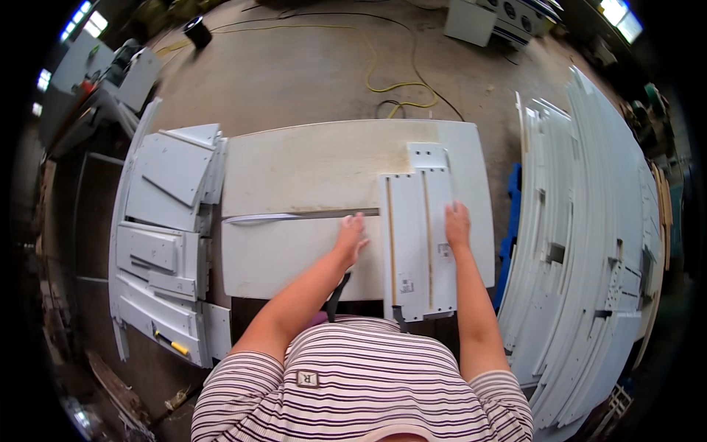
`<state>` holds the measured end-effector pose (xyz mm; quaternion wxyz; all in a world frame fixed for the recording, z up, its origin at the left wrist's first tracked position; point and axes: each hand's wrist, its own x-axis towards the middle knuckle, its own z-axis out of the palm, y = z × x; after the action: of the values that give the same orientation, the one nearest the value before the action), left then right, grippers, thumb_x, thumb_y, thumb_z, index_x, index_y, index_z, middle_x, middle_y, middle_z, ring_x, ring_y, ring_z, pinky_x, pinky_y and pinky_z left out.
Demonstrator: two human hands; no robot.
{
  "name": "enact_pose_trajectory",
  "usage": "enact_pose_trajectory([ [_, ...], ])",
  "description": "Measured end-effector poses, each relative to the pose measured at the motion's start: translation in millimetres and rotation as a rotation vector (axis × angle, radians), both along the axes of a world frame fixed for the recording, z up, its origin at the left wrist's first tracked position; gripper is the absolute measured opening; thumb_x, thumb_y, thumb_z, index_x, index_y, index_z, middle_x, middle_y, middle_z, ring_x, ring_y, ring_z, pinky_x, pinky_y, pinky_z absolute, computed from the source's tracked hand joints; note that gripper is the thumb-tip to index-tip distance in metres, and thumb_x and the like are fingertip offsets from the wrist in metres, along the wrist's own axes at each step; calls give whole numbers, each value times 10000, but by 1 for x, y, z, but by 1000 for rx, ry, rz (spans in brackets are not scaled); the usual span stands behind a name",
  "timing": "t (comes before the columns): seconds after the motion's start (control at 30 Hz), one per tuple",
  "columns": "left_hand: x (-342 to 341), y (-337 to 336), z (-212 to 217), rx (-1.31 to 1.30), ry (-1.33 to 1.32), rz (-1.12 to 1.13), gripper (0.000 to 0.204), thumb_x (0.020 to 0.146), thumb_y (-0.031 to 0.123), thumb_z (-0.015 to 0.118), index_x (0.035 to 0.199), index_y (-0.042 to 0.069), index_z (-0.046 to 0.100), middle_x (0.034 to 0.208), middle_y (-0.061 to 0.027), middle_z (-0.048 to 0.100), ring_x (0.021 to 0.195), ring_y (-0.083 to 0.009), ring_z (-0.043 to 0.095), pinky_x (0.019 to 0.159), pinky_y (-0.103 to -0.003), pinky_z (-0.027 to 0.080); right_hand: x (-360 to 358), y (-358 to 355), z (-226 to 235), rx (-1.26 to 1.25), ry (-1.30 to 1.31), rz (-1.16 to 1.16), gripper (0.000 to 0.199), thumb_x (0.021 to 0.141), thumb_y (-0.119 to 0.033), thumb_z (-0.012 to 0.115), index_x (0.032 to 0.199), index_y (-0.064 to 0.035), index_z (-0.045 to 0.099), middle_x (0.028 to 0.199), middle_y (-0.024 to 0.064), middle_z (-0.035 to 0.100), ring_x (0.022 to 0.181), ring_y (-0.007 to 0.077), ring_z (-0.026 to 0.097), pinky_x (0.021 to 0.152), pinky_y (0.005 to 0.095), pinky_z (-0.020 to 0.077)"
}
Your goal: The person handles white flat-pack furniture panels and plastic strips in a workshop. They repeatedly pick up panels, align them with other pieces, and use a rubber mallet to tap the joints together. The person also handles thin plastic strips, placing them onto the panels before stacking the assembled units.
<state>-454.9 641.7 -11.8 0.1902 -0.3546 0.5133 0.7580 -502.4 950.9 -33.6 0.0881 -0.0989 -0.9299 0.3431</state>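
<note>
Two long white panels (404,236) lie side by side on the worktable, each with a brown lengthwise groove and small holes at the ends. A shorter white piece (427,155) shows beyond their far ends. My right hand (457,223) is at the outer edge of the right-hand panel (440,214), its fingers closed against that edge. To the left of the panels, my left hand (352,236) is over the table with fingers apart and nothing in them. A dark strap (336,298) hangs by my left forearm.
The pale worktable (294,162) has a long slot with a white strip (258,218) in it. Stacked white boards (166,173) stand at left, with a yellow-handled tool (172,342) on them. Long white boards (582,243) are piled at right. A yellow hose (374,66) crosses the floor.
</note>
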Motion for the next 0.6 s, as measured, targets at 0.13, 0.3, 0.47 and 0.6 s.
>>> enact_pose_trajectory([
  [0.13, -5, -133, -59, -41, -174, 882, 489, 835, 354, 700, 1015, 93, 327, 722, -11, 400, 531, -125, 357, 472, -313, 381, 44, -16, 55, -230, 42, -99, 341, 893, -199, 556, 1127, 48, 553, 1071, 194, 589, 994, 295, 575, 902, 365, 441],
  [0.3, -24, -280, -83, -379, -76, 1006, 345, 791, 144, 682, 1037, 21, 474, 918, -102, 545, 716, -202, 519, 643, -354, 451, 59, -49, 98, -284, 20, -63, 244, 879, -147, 557, 1041, 29, 603, 1000, 144, 620, 931, 237, 598, 844, 332, 471],
  [0.47, -44, -171, 50, -1231, 884, 155, 202, 873, -37, 452, 997, 44, 590, 1121, -60, 468, 952, -172, 516, 827, -322, 449, 50, -104, 142, -53, 303, 351, 293, 864, -99, 574, 1146, -19, 566, 1159, 159, 566, 1097, 318, 536, 927, 388, 438],
  [0.6, 1, -96, 151, -1382, 1301, -843, 424, 759, -45, 537, 1059, 223, 672, 900, -77, 599, 790, -232, 588, 664, -333, 514, 49, -170, 190, 278, 339, 813, 503, 833, -135, 598, 1310, -59, 458, 1413, 124, 370, 1346, 267, 322, 1141, 474, 160],
])
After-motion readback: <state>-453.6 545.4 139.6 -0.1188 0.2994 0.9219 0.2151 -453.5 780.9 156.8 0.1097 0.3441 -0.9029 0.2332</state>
